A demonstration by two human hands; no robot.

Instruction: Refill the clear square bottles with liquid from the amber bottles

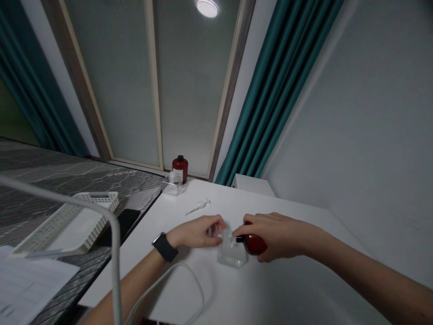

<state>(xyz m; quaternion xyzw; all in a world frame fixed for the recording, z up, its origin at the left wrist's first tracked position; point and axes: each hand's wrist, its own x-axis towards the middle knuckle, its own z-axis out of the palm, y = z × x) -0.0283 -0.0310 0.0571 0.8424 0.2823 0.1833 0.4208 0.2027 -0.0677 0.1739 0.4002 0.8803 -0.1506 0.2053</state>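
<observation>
In my right hand (pixel 274 234) is a dark red bottle (pixel 255 244), tipped on its side with its black neck pointing left. The neck is over a squat clear bottle (pixel 232 256) on the white table. My left hand (pixel 203 231), with a dark watch on its wrist, has its curved thumb and fingers at the left edge of that clear bottle. Whether liquid is flowing is too small to tell. Beyond the left hand, a clear pump head with its tube (pixel 200 206) lies on the table.
At the table's far left corner stand another dark red bottle (pixel 180 168) with a black cap and a second clear container (pixel 172 187). A white perforated basket (pixel 89 234) and paper sheets (pixel 30 284) are on the left. A pale cable (pixel 199 289) loops across the front.
</observation>
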